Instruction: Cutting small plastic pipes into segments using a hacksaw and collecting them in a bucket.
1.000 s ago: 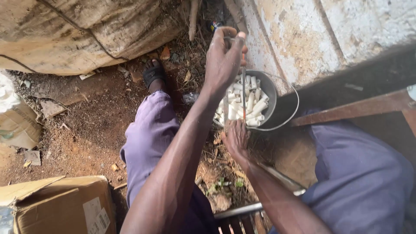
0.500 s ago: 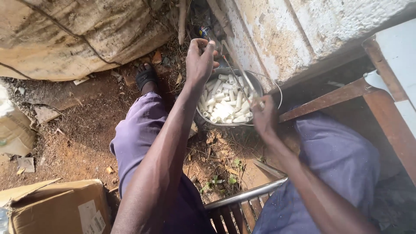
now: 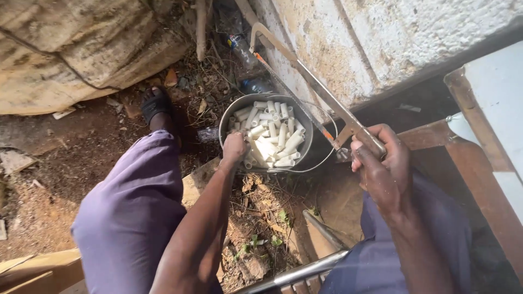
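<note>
A grey metal bucket full of short white pipe pieces stands on the dirt between my legs. My left hand rests at its near rim with the fingers curled down among the pieces; what they grip is hidden. My right hand is closed around the handle of a hacksaw, whose frame and blade slant up and left over the bucket toward the wall. I wear purple trousers and a black sandal.
A rough whitewashed wall rises behind the bucket, with plastic bottles and litter at its foot. A brown wooden frame stands at the right. A metal bar crosses below. A pale tarp-covered mass fills the upper left.
My left hand has dropped from above the bucket down to its near rim. My right hand has left the bucket's side and now grips the hacksaw handle. The view has shifted.
</note>
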